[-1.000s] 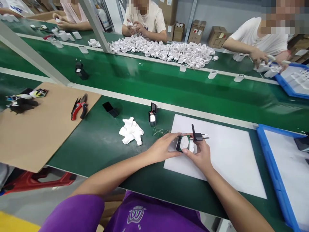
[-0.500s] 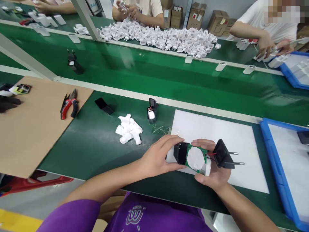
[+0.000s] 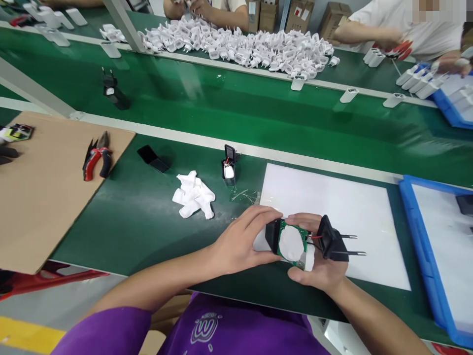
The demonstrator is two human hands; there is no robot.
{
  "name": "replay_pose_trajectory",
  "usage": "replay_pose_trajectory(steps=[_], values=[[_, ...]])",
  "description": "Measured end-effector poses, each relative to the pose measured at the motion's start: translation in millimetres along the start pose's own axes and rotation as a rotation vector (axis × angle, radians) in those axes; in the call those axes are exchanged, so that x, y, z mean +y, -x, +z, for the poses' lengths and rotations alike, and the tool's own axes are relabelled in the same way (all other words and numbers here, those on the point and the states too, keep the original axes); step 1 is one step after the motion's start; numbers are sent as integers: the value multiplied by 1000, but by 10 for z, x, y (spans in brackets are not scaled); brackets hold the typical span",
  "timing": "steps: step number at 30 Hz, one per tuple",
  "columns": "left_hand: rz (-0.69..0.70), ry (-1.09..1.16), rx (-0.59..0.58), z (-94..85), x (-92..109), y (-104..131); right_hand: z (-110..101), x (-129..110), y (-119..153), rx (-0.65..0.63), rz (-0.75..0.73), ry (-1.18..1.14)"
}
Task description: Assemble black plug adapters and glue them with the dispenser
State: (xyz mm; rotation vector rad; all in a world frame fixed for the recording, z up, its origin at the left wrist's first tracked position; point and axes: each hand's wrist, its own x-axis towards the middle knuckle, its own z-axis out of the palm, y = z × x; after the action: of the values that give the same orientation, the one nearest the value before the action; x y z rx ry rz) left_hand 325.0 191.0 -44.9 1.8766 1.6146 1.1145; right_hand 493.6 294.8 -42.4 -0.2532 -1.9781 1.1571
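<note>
A green circuit board [image 3: 301, 232] with a white patch sits right of centre in the lower frame, partly inside a black case [image 3: 272, 236] and wired to a black plug cap [image 3: 331, 241]. The person's left hand [image 3: 242, 241] is clamped on the case; the right hand [image 3: 328, 273] grips the board's other end. A white sheet [image 3: 332, 202] lies beneath, a white lump [image 3: 194, 195] at centre left, pliers [image 3: 98, 158] farther left.

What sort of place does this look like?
Probably an electronics assembly workshop: an opened black plug adapter shows its green circuit board, pliers lie on a brown sheet, and many white plug pieces are heaped on the far bench.
</note>
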Motion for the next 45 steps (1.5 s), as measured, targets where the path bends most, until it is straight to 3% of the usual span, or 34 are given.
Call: replay_pose_trajectory(steps=[28, 38, 45], values=[[56, -3, 27, -18, 0, -13, 42, 38, 30, 0, 20, -14], [43, 29, 46, -70, 19, -47, -60, 62, -22, -125, 80, -150], [29, 42, 43, -69, 31, -49, -43, 21, -26, -95, 84, -75]])
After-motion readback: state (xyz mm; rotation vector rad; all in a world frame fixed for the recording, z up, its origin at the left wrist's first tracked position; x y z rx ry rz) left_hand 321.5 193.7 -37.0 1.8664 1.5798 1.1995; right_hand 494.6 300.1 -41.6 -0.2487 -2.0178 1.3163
